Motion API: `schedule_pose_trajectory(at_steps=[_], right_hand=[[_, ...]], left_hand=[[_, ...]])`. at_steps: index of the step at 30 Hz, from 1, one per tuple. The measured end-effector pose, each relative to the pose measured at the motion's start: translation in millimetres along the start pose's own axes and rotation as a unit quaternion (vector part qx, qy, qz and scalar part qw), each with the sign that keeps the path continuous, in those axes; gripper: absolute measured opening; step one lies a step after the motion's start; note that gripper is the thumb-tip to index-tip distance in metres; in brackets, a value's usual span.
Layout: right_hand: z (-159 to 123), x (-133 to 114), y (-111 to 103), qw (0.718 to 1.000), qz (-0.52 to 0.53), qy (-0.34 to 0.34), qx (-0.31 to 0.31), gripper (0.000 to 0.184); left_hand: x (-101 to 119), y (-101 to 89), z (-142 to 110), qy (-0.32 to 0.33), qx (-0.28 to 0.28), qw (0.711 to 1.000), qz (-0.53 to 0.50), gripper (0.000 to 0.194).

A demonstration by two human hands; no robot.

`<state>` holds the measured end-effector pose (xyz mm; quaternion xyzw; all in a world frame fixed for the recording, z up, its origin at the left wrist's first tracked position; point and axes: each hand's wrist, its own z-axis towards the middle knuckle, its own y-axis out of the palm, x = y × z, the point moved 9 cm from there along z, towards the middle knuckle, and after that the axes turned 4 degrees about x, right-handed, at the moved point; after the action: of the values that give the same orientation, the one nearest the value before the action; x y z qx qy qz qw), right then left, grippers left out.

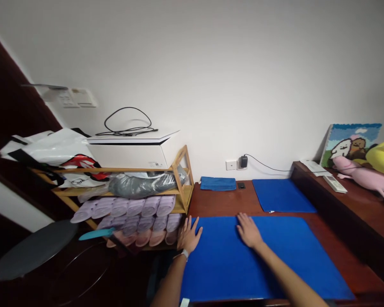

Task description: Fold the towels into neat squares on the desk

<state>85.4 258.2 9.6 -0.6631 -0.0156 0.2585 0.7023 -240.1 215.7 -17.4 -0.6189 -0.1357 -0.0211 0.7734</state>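
A large blue cloth [220,260] lies spread flat on the reddish-brown wooden table [224,204]. Fingers spread, my left hand [190,236] rests at the cloth's far left corner, close to the table's left edge. Toward the middle of the cloth's far edge, my right hand [248,230] lies flat with its fingers stretched out. Neither hand holds anything. Behind, against the wall, is a folded blue cloth [218,183]. A smaller blue cloth [280,195] is laid out flat at the table's far right.
Left of the table stands a wooden rack [182,187] with several slippers [134,207] and a white box [131,154]. A round dark stool [35,249] is lower left. A raised ledge [358,204] on the right bears a pink plush toy [365,175]. A black plug [243,161] sits in the wall.
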Motion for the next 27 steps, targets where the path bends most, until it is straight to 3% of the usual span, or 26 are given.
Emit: schedule_pose_trajectory(at_steps=[2,4,6,8,10,12,18,20,23,27], right_hand=[[8.1,-70.8,27.2,0.996,0.038,-0.073,-0.033,0.066],[13.9,-112.4,45.9,0.991,0.062,-0.104,-0.052,0.066],[17.9,-124.2,54.8,0.99,0.072,-0.106,-0.059,0.068],[18.5,-110.2,53.1,0.991,0.071,-0.092,-0.059,0.068],[14.0,-73.7,42.2,0.995,0.057,-0.068,-0.053,0.068],[4.0,-17.4,25.1,0.998,0.03,-0.028,-0.045,0.069],[-55.0,203.0,-31.3,0.982,-0.079,0.167,-0.034,0.072],[-75.0,259.1,-44.3,0.968,-0.104,0.226,-0.023,0.075],[-91.8,300.2,-52.9,0.957,-0.12,0.265,-0.004,0.077],[-93.6,301.7,-54.1,0.957,-0.121,0.264,0.01,0.077]], left_hand=[[-0.2,-1.0,-0.1,-0.002,0.0,1.0,0.0,0.062],[-0.6,-1.1,0.0,-0.002,-0.002,1.0,0.004,0.062],[-1.1,-0.2,0.6,0.001,-0.005,1.0,0.007,0.062],[-2.2,1.3,1.9,0.003,-0.005,1.0,0.008,0.063],[-3.6,3.3,3.5,0.004,-0.005,1.0,0.009,0.064],[-4.9,6.0,4.9,0.005,-0.007,1.0,0.009,0.064],[-7.4,10.6,7.4,0.013,0.014,1.0,0.012,0.064],[-8.5,12.1,8.7,0.018,0.021,0.999,0.019,0.064],[-9.1,14.0,11.3,0.023,0.018,0.999,0.031,0.065],[-8.3,12.9,13.2,0.021,0.005,0.999,0.049,0.066]])
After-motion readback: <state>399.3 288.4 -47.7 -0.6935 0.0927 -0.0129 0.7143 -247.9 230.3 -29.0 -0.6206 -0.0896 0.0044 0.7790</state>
